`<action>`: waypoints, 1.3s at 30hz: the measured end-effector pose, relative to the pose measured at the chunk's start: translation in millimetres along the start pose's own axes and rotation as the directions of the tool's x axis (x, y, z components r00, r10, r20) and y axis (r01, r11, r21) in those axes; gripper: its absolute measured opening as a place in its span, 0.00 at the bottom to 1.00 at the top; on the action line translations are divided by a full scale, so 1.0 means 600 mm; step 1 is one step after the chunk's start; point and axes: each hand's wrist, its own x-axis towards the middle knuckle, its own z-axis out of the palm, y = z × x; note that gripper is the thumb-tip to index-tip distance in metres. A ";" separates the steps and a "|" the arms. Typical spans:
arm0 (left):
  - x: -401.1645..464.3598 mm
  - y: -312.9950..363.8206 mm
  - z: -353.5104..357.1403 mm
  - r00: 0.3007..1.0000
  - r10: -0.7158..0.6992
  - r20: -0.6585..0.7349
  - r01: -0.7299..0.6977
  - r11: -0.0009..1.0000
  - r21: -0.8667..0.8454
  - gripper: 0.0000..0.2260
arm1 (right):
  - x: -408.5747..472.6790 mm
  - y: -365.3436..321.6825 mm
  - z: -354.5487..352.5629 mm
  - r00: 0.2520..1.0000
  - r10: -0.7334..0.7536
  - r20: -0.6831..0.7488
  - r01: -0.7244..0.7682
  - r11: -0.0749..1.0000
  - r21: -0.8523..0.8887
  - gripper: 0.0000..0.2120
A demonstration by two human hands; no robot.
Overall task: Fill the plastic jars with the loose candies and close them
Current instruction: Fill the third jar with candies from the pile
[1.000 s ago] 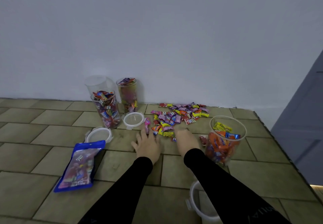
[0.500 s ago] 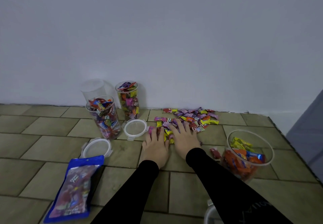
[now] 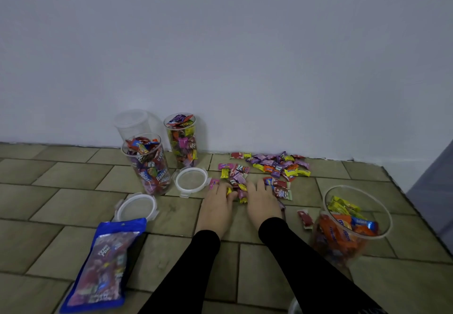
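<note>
Loose wrapped candies (image 3: pixel 277 164) lie scattered on the tiled floor near the wall. My left hand (image 3: pixel 217 206) and my right hand (image 3: pixel 262 203) lie side by side at the pile's near edge. Their fingers curl over a small clump of candies (image 3: pixel 239 186) gathered between them. An open wide plastic jar (image 3: pixel 331 245) holding orange, yellow and blue candies stands to the right of my right arm. Two full open jars, one in front (image 3: pixel 147 164) and one behind (image 3: pixel 181 139), stand to the left, with an empty jar (image 3: pixel 132 122) behind them.
Two white-rimmed lids lie flat on the floor, one (image 3: pixel 191 181) beside the full jars and one (image 3: pixel 137 207) nearer me. A blue candy bag (image 3: pixel 107 264) lies at the lower left. One red candy (image 3: pixel 305 218) sits alone by the wide jar. The wall runs close behind everything.
Both hands reached forward flat onto the pile, then drew back toward me with fingers curling, dragging a clump of candies along. The camera view shifted slightly.
</note>
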 end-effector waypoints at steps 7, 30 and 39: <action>-0.014 0.017 -0.018 0.996 -0.077 -0.047 0.066 0.977 -0.204 0.06 | -0.023 0.004 -0.005 0.999 -0.023 -0.044 0.022 1.000 -0.023 0.18; -0.046 0.072 -0.052 0.930 -0.288 -0.227 0.114 0.816 -0.566 0.18 | -0.035 -0.043 -0.125 0.909 0.321 -0.266 0.079 0.495 0.865 0.13; -0.048 0.141 -0.093 0.911 -0.304 -0.281 0.026 0.720 -0.694 0.19 | -0.064 -0.037 -0.228 0.859 0.401 -0.318 0.225 0.263 0.938 0.15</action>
